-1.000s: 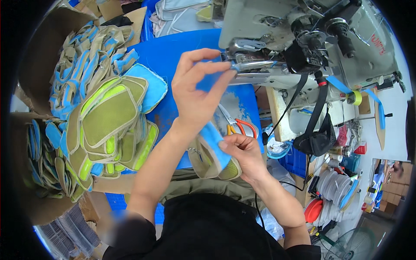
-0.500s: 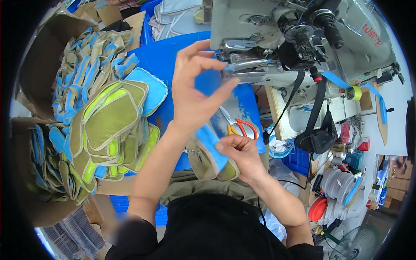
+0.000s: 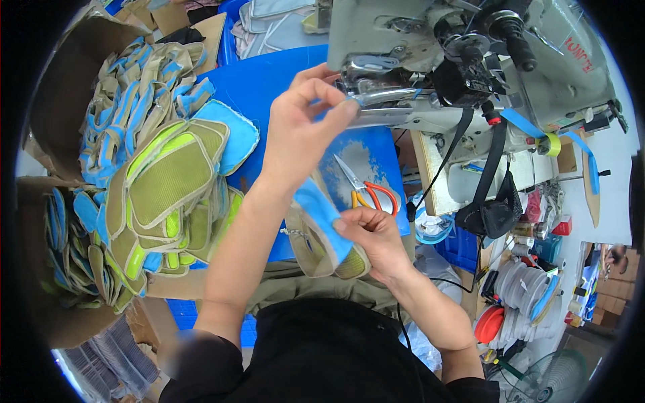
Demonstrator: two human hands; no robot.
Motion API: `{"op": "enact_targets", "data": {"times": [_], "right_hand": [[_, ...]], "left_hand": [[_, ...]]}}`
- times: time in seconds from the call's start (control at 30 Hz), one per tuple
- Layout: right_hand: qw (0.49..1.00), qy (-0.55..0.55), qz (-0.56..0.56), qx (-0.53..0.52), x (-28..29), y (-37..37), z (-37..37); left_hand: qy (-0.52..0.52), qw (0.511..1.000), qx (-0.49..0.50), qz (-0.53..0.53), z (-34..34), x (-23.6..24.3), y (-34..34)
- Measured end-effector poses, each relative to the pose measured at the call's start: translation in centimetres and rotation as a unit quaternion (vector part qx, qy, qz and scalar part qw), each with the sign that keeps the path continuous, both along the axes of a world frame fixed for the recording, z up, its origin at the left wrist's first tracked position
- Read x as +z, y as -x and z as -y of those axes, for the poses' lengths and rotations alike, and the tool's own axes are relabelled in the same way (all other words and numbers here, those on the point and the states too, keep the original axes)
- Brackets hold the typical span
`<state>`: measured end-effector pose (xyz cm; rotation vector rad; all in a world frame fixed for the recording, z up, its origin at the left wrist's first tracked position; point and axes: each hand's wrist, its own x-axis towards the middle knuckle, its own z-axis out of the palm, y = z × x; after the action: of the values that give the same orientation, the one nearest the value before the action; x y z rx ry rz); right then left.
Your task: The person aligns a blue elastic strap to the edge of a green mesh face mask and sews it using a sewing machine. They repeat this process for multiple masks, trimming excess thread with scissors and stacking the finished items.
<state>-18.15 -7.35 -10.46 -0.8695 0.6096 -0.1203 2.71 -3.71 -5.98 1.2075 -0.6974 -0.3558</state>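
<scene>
Ideally, left of and nearer the person than the hard, metal-bodied sewing machine point(image 3: 470, 80), the soft, curved fabric piece point(image 3: 325, 218), smooth blue with khaki mesh, should be kept flat and untwisted. The right hand point(image 3: 373, 238) pinches it between thumb and fingers; the left hand point(image 3: 306, 127) half-curls at the machine's left end, its hold unclear.

A red disc point(image 3: 490, 325) beside stacked white discs point(image 3: 517, 285), a fan point(image 3: 546, 389) below.

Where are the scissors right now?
In the head view, right of centre, the scissors lie on the worn blue table, just beyond the right hand.
</scene>
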Motion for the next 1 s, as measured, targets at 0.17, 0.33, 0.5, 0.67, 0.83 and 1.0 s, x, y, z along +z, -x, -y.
{"op": "enact_targets", "data": {"times": [0.17,0.33,0.5,0.67,0.83,1.0], "right_hand": [[1.0,-0.003,-0.007,0.004,0.1,-0.2,-0.2],[1.0,0.011,-0.006,0.004,0.2,-0.4,-0.2],[1.0,0.002,-0.017,0.0,-0.3,-0.2,-0.2],[1.0,0.01,-0.015,0.007,0.1,-0.4,-0.5],[0.999,0.026,-0.02,0.007,0.7,-0.4,-0.4],[0.992,0.122,-0.009,-0.005,2.2,0.2,0.4]], "left_hand": [[0.031,0.977,-0.049,-0.205,0.3,-0.7,-0.3],[0.12,0.969,-0.055,-0.21,0.1,-1.5,0.3],[0.102,0.988,-0.049,-0.109,0.6,-1.4,0.6],[0.103,0.969,-0.053,-0.217,0.9,-1.3,0.7],[0.073,0.981,0.025,-0.178,0.0,-0.9,1.1],[-0.079,0.989,0.123,0.032,-8.2,-1.9,0.9]]}}
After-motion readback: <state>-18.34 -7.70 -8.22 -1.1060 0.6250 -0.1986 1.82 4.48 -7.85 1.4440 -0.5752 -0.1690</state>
